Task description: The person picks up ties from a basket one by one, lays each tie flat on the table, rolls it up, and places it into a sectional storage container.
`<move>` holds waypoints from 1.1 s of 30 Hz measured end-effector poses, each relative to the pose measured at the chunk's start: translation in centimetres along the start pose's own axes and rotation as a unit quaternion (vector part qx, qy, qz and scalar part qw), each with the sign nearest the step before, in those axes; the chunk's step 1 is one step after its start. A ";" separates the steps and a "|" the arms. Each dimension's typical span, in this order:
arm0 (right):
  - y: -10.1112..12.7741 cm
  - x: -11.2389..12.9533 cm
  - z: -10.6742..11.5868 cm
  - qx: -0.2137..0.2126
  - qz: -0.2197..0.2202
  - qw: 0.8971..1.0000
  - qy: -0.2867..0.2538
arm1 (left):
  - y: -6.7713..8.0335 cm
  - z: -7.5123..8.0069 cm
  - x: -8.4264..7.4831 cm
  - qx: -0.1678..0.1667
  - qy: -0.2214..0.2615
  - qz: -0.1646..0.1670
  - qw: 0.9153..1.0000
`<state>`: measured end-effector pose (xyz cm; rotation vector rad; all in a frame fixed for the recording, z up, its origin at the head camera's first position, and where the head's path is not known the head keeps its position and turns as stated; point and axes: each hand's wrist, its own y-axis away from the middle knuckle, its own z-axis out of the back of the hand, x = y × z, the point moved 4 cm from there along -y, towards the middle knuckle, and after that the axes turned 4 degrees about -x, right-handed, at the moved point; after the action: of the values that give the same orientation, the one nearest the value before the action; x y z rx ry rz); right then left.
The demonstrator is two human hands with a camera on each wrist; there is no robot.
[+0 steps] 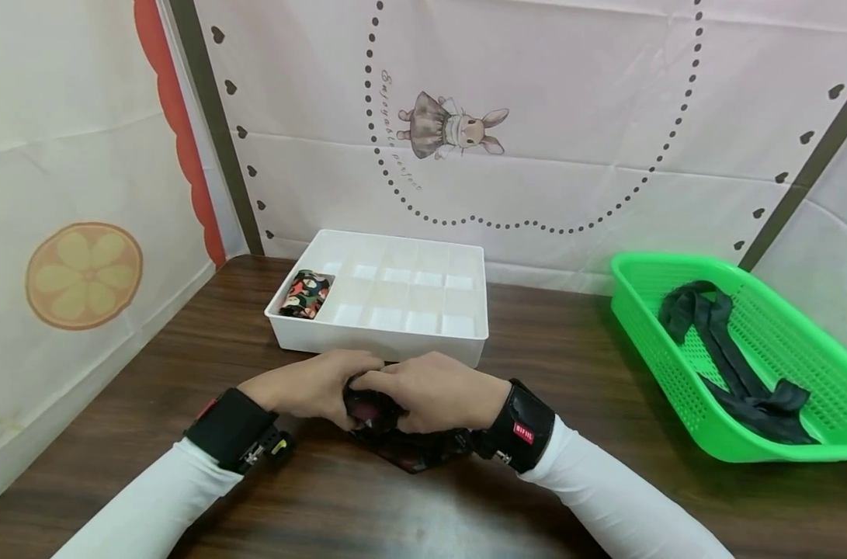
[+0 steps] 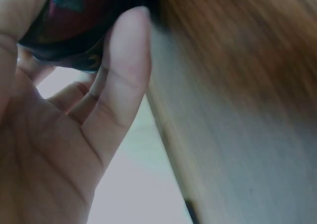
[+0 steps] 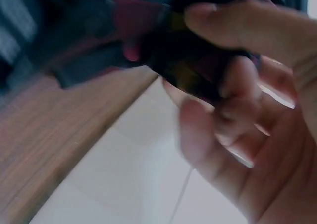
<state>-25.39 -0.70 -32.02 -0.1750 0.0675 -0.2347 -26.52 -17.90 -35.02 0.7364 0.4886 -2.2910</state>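
Observation:
Both hands meet over a dark patterned cloth point(image 1: 402, 449) on the brown table point(image 1: 185, 365), just in front of the white divided box point(image 1: 465, 341). My left hand point(image 1: 314, 386) grips the rolled part of the cloth point(image 2: 69, 26) from the left. My right hand point(image 1: 430, 390) curls round the same roll point(image 3: 193, 60) from the right. The cloth's loose end lies flat under my right wrist. One rolled patterned cloth point(image 1: 304, 293) sits in the box's near-left compartment.
A green plastic basket point(image 1: 647, 326) at the right holds a black cloth point(image 1: 730, 365). Printed curtain walls close in the table at the left and back. The box's other compartments look white inside.

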 end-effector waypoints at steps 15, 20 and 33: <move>-0.1 1.4 -0.4 -0.068 -0.017 0.988 0.140 | 0.2 0.5 -0.1 0.015 0.014 0.035 0.999; -0.2 1.5 -0.7 -0.091 -0.025 0.985 0.147 | 0.1 0.5 0.2 0.005 0.014 0.022 1.000; 0.3 0.6 0.7 -0.025 -0.013 0.997 0.065 | -0.1 -0.1 -1.0 -0.015 -0.088 0.012 0.996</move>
<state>-24.67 -0.42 -31.43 -0.2094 0.2010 -0.2711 -26.00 -17.28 -34.48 0.5184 0.4285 -2.2949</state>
